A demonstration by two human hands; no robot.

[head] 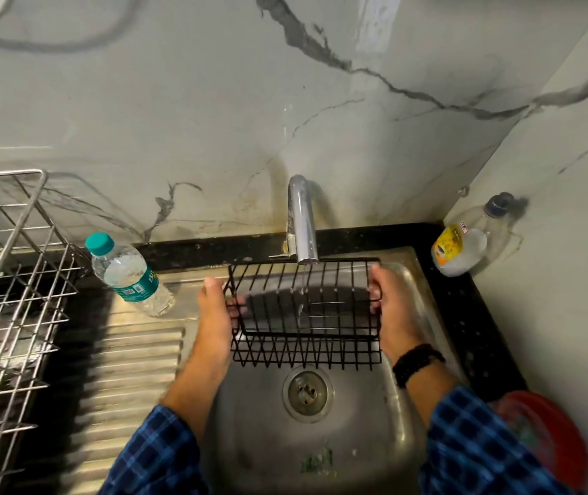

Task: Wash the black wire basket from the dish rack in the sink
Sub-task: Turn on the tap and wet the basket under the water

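The black wire basket (pixel 306 316) hangs over the steel sink (pixel 256 437), right under the chrome tap (pixel 301 223). A thin stream of water falls from the spout through the basket's wires. My left hand (pixel 215 316) grips the basket's left end, thumb up along the side. My right hand (pixel 394 309) grips the right end, fingers curled round the wires. The basket is tilted with its open side facing me. The silver dish rack (pixel 10 298) stands at the left on the counter.
A water bottle with a teal cap (pixel 126 273) leans on the ribbed drainboard (pixel 135 369) left of the basin. A clear bottle with a yellow label (pixel 463 244) lies in the back right corner. A red bowl (pixel 549 437) sits at the lower right. The drain (pixel 307 393) lies below the basket.
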